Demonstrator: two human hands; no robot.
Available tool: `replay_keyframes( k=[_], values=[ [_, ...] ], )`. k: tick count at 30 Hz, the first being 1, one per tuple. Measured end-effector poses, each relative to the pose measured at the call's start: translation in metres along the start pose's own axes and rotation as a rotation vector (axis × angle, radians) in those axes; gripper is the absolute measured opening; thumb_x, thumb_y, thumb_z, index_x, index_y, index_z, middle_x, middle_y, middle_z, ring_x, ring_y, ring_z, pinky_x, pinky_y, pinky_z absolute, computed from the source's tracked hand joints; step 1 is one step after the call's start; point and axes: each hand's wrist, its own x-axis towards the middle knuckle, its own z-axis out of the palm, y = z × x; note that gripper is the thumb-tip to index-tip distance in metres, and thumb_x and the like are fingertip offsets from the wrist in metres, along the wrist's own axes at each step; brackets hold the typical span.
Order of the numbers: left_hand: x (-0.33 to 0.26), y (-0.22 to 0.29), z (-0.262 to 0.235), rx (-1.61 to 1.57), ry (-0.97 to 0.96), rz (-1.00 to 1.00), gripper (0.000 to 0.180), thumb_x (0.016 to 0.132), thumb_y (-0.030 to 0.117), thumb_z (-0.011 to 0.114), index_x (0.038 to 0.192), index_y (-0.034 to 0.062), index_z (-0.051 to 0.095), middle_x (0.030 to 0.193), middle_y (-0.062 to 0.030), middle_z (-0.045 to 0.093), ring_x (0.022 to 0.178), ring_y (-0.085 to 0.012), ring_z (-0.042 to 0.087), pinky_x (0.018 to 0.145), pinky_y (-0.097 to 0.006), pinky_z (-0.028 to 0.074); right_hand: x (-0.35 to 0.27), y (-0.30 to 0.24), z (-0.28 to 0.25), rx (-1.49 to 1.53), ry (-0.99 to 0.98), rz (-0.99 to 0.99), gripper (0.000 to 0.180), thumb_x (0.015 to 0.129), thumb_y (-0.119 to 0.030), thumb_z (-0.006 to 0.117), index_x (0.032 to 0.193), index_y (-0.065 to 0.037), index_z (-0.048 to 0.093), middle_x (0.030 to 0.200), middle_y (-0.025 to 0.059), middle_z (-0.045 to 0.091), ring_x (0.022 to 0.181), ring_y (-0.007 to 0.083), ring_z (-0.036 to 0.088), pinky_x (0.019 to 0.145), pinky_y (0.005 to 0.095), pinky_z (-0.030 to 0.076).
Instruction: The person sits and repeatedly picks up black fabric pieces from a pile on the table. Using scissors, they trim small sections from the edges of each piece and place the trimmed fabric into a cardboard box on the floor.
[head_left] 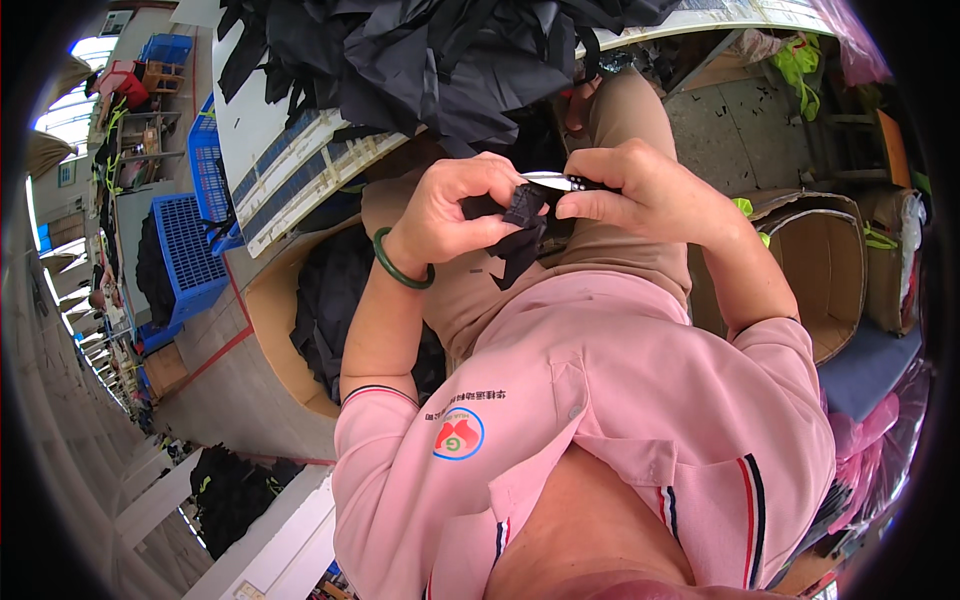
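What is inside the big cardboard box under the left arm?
The cardboard box holds a heap of black fabric pieces. The left forearm and pink shirt cover part of it; its bottom cannot be seen.

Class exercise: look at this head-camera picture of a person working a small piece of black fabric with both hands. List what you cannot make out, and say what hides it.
- Head view: the small metal tool: the right hand covers all but its shiny tip, so its kind is unclear.
- Head view: the black fabric piece: its upper part is hidden under the fingers of the left hand.
- Head view: the cardboard box on the right: its inside is partly cut off by the right forearm.
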Motion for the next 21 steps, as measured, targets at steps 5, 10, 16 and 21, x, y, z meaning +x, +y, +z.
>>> replay_keyframes(
  k=[5, 10, 16, 21],
  values=[
    [0.000, 0.006, -0.005, -0.281, -0.102, -0.177, 0.008, 0.068, -0.002, 0.066, 0.075, -0.0004, 0.062, 0.083, -0.0088, 0.068, 0.079, -0.0185, 0.062, 0.077, -0.030, 0.047, 0.000, -0.003, -0.004, 0.059, -0.104, -0.024, 0.042, 0.085, -0.037, 0.067, 0.078, 0.003, 0.057, 0.057, 0.0146, 0.047, 0.050, 0.0251, 0.041, 0.051, 0.0356, 0.036],
    [0.002, 0.006, -0.008, -0.455, -0.207, -0.358, 0.008, 0.062, 0.001, 0.066, 0.066, 0.0018, 0.060, 0.074, -0.0129, 0.068, 0.069, -0.0181, 0.060, 0.087, -0.033, 0.040, 0.002, 0.001, -0.007, 0.045, -0.255, -0.019, 0.045, 0.085, -0.041, 0.066, 0.078, 0.003, 0.057, 0.056, 0.0132, 0.047, 0.050, 0.0240, 0.041, 0.051, 0.0347, 0.036],
    [0.001, -0.001, -0.015, -0.530, -0.353, -0.329, 0.015, 0.068, 0.007, 0.067, 0.079, -0.0028, 0.065, 0.083, -0.0113, 0.068, 0.078, -0.0177, 0.062, 0.077, -0.028, 0.047, 0.001, 0.004, -0.004, 0.072, -0.278, -0.038, 0.045, 0.085, -0.041, 0.066, 0.079, 0.002, 0.057, 0.056, 0.0124, 0.048, 0.050, 0.0247, 0.043, 0.050, 0.0345, 0.036],
    [0.000, -0.002, -0.013, -0.558, -0.354, -0.374, 0.017, 0.068, 0.009, 0.067, 0.079, -0.0035, 0.065, 0.083, -0.0114, 0.068, 0.078, -0.0173, 0.063, 0.076, -0.027, 0.047, 0.004, 0.004, 0.000, 0.068, -0.288, -0.111, 0.035, 0.082, -0.032, 0.072, 0.085, 0.000, 0.059, 0.056, 0.0074, 0.048, 0.048, 0.0204, 0.041, 0.047, 0.0330, 0.033]
  ],
)
